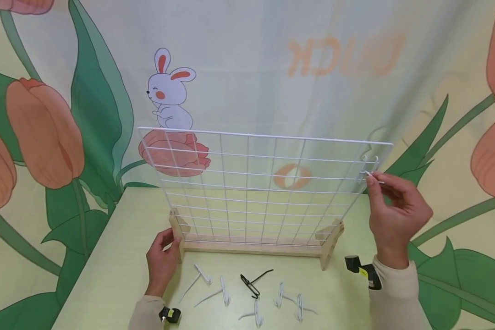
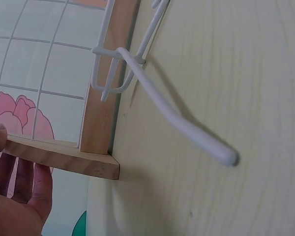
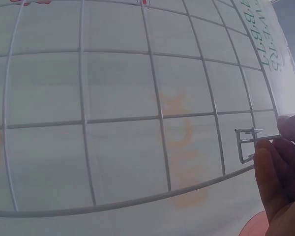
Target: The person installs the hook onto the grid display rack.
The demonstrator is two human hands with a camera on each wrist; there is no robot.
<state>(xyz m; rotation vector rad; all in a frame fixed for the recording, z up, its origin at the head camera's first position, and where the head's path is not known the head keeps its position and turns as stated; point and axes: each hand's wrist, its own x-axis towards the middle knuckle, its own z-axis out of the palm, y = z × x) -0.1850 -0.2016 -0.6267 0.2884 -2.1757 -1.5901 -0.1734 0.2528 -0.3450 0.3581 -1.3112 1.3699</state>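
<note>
A white wire grid panel point(image 1: 247, 175) stands upright in a wooden stand point(image 1: 251, 248). Near the panel's upper right corner, my right hand point(image 1: 398, 213) pinches a white wire hook point(image 3: 241, 147) by its prong, between thumb and fingers. The hook's back frame lies at the grid wires; whether it is hung on them I cannot tell. My left hand point(image 1: 162, 262) grips the left wooden end piece point(image 2: 64, 157) of the stand, thumb on one side and fingers on the other.
On the table point(image 1: 107, 275) before the stand lie several white hooks point(image 1: 224, 292) and one black hook point(image 1: 250, 283). A curtain point(image 1: 247, 68) printed with tulips and a rabbit hangs behind the table.
</note>
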